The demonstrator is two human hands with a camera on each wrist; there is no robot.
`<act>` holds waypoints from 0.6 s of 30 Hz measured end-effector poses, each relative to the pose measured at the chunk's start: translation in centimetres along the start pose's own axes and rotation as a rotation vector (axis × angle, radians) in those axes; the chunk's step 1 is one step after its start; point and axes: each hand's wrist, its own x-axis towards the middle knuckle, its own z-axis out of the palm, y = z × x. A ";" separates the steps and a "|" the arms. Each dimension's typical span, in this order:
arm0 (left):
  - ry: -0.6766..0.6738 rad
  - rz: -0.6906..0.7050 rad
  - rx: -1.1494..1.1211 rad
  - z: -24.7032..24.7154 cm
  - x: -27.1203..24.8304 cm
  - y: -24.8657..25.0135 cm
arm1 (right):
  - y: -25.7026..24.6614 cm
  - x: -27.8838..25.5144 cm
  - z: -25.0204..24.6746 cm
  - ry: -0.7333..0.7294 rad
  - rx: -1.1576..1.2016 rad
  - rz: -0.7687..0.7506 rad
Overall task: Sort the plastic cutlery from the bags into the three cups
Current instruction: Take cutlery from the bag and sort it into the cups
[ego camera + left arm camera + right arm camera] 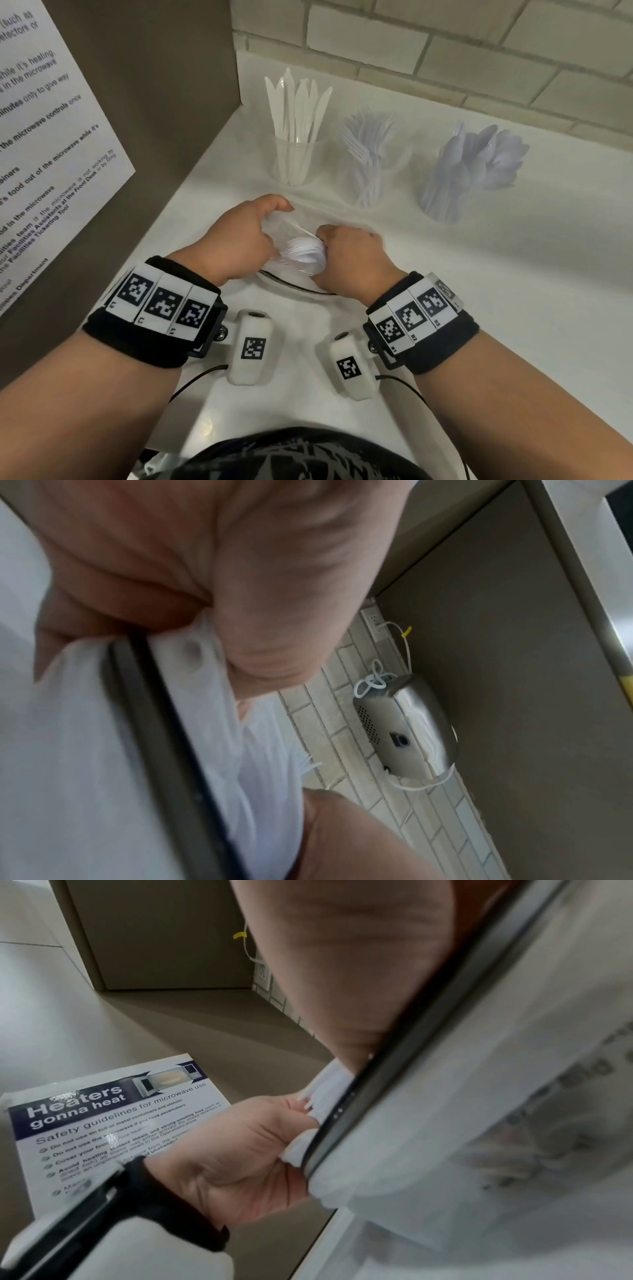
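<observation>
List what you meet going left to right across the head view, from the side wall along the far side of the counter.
Microwave safety notice → clear cup of white plastic knives → clear cup of plastic forks → clear cup of plastic spoons.

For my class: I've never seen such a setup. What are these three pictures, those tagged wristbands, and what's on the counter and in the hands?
No machine: a person's two bare hands wear black wristbands with square-patterned tags and white cameras. One picture comes from a head camera; the other two look along each wrist. On the white counter stand three clear cups of white plastic knives, forks and spoons. The left hand grips a clear plastic bag; the right hand grips a bundle of white plastic cutlery.
</observation>
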 end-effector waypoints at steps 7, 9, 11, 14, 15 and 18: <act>-0.088 0.106 0.118 0.3 0.0 0.2 | -0.1 -0.1 0.0 -0.133 -0.089 0.009; -0.140 0.123 0.183 -0.1 -0.1 0.0 | 0.2 -0.2 -0.3 -0.110 -0.059 -0.005; -0.184 0.110 0.268 -0.3 0.0 -0.3 | 0.7 -0.3 -0.8 -0.085 0.014 -0.015; -0.229 0.082 0.354 0.1 0.0 -0.7 | 1.3 -0.5 -1.2 -0.051 0.163 -0.031; -0.235 0.079 0.367 0.3 -0.1 -0.7 | 1.5 -0.4 -1.2 -0.042 0.208 -0.042; -0.241 0.076 0.387 0.7 -0.1 -0.7 | 1.8 -0.3 -1.3 -0.024 0.327 -0.064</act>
